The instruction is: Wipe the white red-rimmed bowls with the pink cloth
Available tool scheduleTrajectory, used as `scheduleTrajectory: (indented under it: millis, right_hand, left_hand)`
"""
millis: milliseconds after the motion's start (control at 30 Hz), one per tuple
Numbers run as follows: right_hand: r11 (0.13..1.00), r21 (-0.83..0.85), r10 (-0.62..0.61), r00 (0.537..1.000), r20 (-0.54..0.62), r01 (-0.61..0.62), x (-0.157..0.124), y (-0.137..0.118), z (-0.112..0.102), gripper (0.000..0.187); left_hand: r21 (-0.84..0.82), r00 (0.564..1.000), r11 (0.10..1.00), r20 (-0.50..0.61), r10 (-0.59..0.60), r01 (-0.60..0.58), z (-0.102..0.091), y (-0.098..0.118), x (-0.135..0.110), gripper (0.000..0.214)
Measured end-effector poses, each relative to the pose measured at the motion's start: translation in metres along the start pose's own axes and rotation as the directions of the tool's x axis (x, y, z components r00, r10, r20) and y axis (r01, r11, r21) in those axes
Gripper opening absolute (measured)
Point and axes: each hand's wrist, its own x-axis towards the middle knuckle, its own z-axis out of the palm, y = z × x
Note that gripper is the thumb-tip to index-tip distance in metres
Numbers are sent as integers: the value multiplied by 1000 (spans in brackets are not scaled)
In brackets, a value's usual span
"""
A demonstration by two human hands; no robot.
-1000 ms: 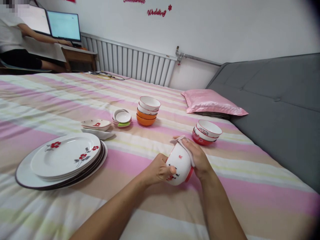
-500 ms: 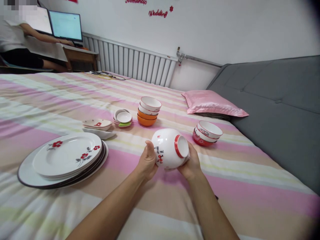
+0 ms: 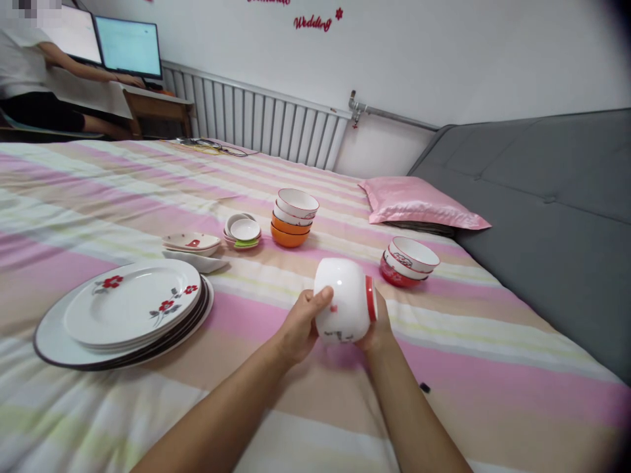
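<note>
Between my two hands a white bowl is held on its side above the bed, its red-banded foot facing right. My left hand grips it from the left, thumb on the outer wall. My right hand is closed on it at the lower right, partly hidden behind the foot. Beyond it stands a bowl stack, white above orange. Another stack of white and red bowls sits to the right. Left of my hands lies a pile of plates with red flowers.
Small dishes and oval dishes lie behind the plates. A pink pillow rests against the grey headboard. A small black object lies near my right forearm. A person sits at a desk, back left.
The bowl has turned in my hands, its foot swinging from facing me to the right. My left thumb now lies across its wall.
</note>
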Motion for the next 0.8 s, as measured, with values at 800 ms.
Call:
scheduleTrajectory:
  millis: [800]
  right_hand:
    - [989, 96, -72, 944, -323, 108, 4, -3, 4, 24]
  left_hand:
    - [-308, 977, 951, -202, -72, 7, 2, 1, 13, 33]
